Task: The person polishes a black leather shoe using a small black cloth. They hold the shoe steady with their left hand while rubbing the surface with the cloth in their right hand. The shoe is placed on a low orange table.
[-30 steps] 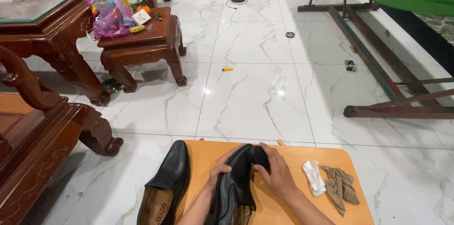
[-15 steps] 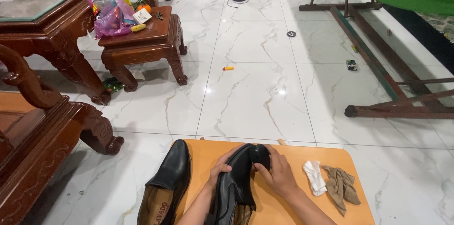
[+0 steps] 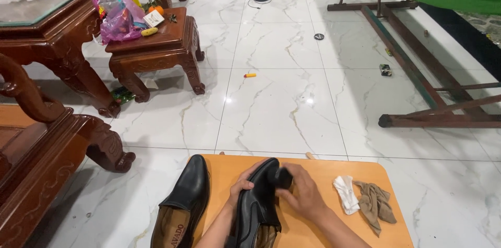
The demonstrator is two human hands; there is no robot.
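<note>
On orange table (image 3: 313, 167), hands on black shoe (image 3: 255, 201)

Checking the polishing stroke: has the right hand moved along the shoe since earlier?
Yes. The right hand slid down from the shoe toe, toward the white cloth's level.

second shoe (image 3: 182, 203) crowds left; rags (image 3: 365, 201) right.

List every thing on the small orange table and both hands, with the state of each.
Held black shoe: tilted on its side, gripped in both hands.
Left hand: wrapped round that shoe's side.
Right hand: pressing a small dark object against the toe.
Second black shoe: lying flat, untouched.
White cloth: crumpled.
Tan cloth: crumpled, touching the white one.
</note>
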